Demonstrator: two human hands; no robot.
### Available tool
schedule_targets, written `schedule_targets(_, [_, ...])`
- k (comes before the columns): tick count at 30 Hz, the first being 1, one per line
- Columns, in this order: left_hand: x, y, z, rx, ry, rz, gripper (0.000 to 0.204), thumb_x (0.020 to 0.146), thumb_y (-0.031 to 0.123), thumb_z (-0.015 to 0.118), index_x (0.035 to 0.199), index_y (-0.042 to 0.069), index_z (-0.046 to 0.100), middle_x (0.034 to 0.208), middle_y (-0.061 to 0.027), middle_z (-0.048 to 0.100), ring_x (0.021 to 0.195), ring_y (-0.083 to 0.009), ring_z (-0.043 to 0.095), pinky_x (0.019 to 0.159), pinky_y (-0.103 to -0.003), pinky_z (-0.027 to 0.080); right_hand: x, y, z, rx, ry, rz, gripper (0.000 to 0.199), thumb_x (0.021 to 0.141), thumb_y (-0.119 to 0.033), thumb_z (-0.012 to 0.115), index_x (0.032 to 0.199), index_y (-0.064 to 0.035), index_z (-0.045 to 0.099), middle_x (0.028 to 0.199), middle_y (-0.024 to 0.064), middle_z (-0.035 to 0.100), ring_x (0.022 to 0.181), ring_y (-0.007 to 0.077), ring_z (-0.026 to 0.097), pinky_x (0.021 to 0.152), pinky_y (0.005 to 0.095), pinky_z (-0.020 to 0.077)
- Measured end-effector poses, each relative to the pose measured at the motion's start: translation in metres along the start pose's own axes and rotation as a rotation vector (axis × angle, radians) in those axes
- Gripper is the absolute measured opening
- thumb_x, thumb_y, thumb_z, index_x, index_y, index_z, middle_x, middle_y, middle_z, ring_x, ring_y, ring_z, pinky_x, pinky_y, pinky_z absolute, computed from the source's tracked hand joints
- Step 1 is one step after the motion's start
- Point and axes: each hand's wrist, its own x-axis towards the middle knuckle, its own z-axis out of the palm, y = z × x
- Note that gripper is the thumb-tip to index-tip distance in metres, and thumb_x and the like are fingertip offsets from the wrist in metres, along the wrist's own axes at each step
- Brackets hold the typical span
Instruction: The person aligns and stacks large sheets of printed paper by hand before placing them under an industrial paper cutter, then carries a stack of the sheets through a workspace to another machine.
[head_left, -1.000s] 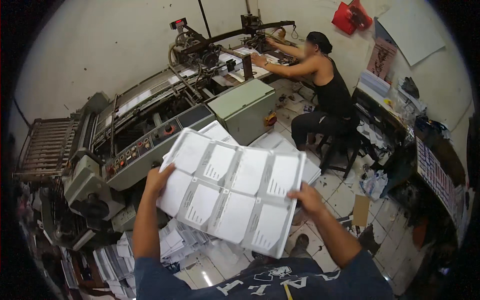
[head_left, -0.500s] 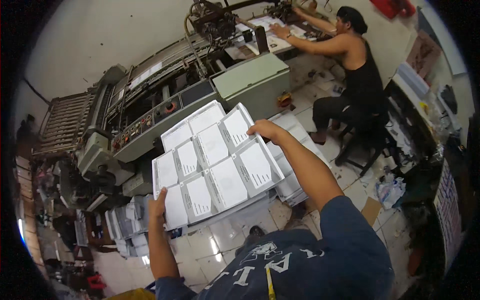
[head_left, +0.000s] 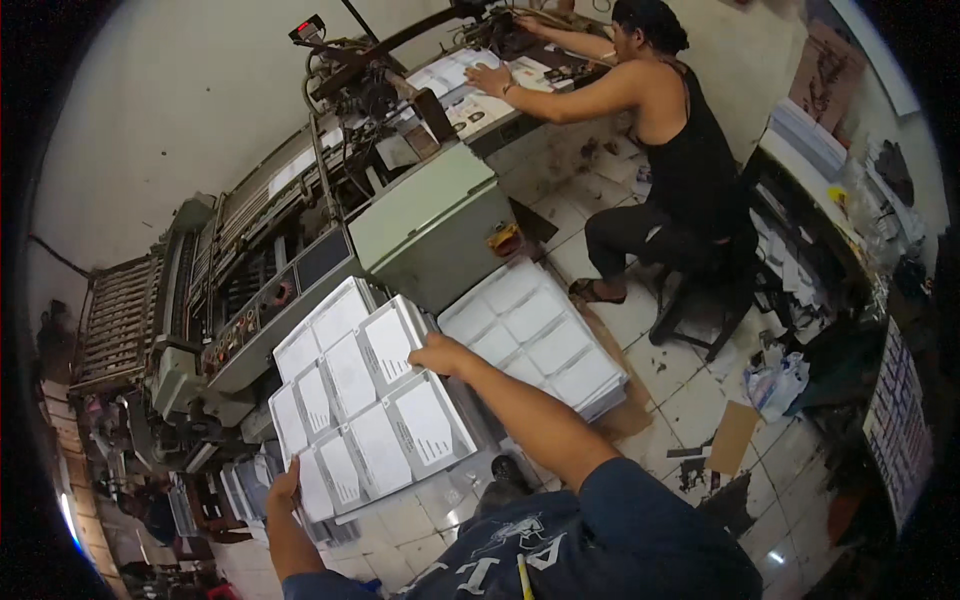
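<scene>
Between my two hands lies a stack of large printed sheets point(head_left: 375, 420), white panels on grey laid out in a grid. My left hand point(head_left: 284, 487) grips its near left edge, thumb on top. At the far right edge my right hand point(head_left: 438, 354) is closed around the border, thumb over the print and fingers hidden underneath. More printed sheets point(head_left: 318, 325) show just beyond the far edge of the held ones. To the right of my right forearm, a separate pile of similar sheets point(head_left: 535, 335) rests low near the tiled floor.
A long printing machine point(head_left: 300, 200) with a green cabinet point(head_left: 425, 210) runs along the far side. A co-worker point(head_left: 690, 150) sits on a stool point(head_left: 700, 300), reaching over the machine's end. Plastic bags point(head_left: 775, 380) and cardboard point(head_left: 732, 438) lie on the floor point(head_left: 650, 375) at right.
My view has swung right. The held sheets have shifted left and lower in the picture, away from the right-hand pile, which now shows more fully. Both hands keep their grip.
</scene>
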Motion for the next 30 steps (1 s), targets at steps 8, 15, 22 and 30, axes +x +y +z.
schedule_targets(8, [0.006, -0.018, 0.013, -0.401, -0.084, 0.164, 0.097, 0.079, 0.075, 0.06, 0.118, -0.014, 0.058, 0.107, -0.0198, 0.066, 0.093, -0.0287, 0.064, 0.076, -0.043, 0.052, 0.051, 0.044, 0.018, 0.096, 0.064, -0.029, 0.041, 0.078, -0.021, 0.065, 0.109, 0.0066, 0.065, 0.099, 0.0143, 0.069, 0.088, 0.0214, 0.065, 0.081, 0.0323, 0.0504])
schedule_targets(15, [0.072, -0.077, 0.004, -0.421, -0.025, 0.146, 0.094, 0.081, 0.07, 0.063, 0.125, -0.013, 0.055, 0.118, -0.0191, 0.063, 0.101, -0.0272, 0.063, 0.085, -0.042, 0.05, 0.01, 0.003, 0.025, 0.157, 0.004, -0.084, 0.048, 0.079, -0.028, 0.069, 0.11, 0.0082, 0.063, 0.099, 0.016, 0.068, 0.088, 0.0222, 0.065, 0.081, 0.0328, 0.0502])
schedule_targets(22, [0.012, -0.016, 0.016, -0.614, -0.228, 0.167, 0.079, 0.089, 0.064, 0.057, 0.128, -0.004, 0.054, 0.116, -0.0161, 0.066, 0.101, -0.028, 0.065, 0.088, -0.039, 0.053, -0.066, 0.043, 0.019, 0.433, -0.034, 0.015, 0.057, 0.094, -0.042, 0.063, 0.123, 0.0063, 0.054, 0.114, 0.0148, 0.063, 0.103, 0.0187, 0.059, 0.085, 0.0307, 0.0487])
schedule_targets(30, [0.004, -0.032, 0.007, -0.672, -0.39, 0.143, 0.073, 0.092, 0.064, 0.049, 0.135, 0.005, 0.051, 0.126, -0.0119, 0.063, 0.112, -0.0295, 0.062, 0.096, -0.044, 0.051, -0.155, 0.067, 0.044, 0.912, -0.131, -0.023, 0.047, 0.104, -0.031, 0.048, 0.143, -0.0048, 0.045, 0.13, 0.0075, 0.057, 0.112, 0.0129, 0.055, 0.089, 0.0299, 0.0486])
